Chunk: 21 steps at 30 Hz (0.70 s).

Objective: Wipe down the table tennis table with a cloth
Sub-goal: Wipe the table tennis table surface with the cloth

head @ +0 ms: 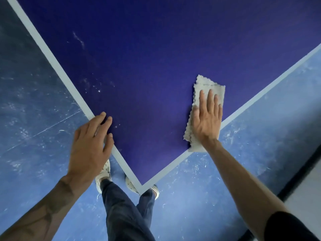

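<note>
Where the scuffed blue floor (pixel 34 101) shows past the left edge of the tabletop, the left hand (pixel 88 145) rests across the white border line (pixel 52 54). Its fingers are lightly bent, with the tips on the dark blue surface and nothing held; whether the thumb hooks under the edge cannot be told. The table tennis table (pixel 147 66) is deep blue and matt, with its near corner pointing at the person. A pale smear (pixel 79 40) and scattered white specks (pixel 97 87) mark its left part. Below the near corner are pale perforated shoes (pixel 104 173) and dark trousers (pixel 125 214).

Towards the right edge lies the cloth (pixel 208 84), grey-white, folded into a long pad with ragged, wavy borders, its near end touching the border line. The right hand (pixel 205 119) presses flat on it, fingers straight and close together. A black sleeve (pixel 291 226) covers the upper right arm, and a dark strip (pixel 304 173) crosses the floor at the far right.
</note>
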{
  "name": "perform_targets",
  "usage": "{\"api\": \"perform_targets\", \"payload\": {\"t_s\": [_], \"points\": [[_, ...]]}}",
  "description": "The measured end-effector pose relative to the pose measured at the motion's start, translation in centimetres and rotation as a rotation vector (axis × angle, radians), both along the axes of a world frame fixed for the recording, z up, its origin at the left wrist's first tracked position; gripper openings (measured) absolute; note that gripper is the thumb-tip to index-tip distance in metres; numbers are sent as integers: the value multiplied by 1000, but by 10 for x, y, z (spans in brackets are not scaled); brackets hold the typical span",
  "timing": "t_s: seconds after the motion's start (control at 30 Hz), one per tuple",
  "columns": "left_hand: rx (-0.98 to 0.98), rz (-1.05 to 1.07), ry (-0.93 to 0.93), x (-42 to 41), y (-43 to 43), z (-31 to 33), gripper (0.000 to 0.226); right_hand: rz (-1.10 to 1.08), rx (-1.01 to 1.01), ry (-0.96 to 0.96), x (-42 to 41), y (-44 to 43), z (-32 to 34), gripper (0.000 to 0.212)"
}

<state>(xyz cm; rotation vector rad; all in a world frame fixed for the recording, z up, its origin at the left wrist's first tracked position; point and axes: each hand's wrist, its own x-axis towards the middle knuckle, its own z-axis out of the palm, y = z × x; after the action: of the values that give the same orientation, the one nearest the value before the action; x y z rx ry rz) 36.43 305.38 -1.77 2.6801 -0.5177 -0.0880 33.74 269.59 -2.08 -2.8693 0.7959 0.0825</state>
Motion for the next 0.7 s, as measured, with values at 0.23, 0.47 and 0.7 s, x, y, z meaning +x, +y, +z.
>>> {"api": "perform_targets", "payload": {"t_s": [0.23, 0.47, 0.7], "points": [[50, -169, -33, 22, 18, 4, 44, 28, 46, 60, -45, 173, -3, 62], [67, -443, -22, 61, 43, 11, 42, -283, 3, 64, -51, 247, -2, 62], [113, -499, -5, 118, 74, 19, 42, -193, 55, 59, 56, 284, 5, 63]]}}
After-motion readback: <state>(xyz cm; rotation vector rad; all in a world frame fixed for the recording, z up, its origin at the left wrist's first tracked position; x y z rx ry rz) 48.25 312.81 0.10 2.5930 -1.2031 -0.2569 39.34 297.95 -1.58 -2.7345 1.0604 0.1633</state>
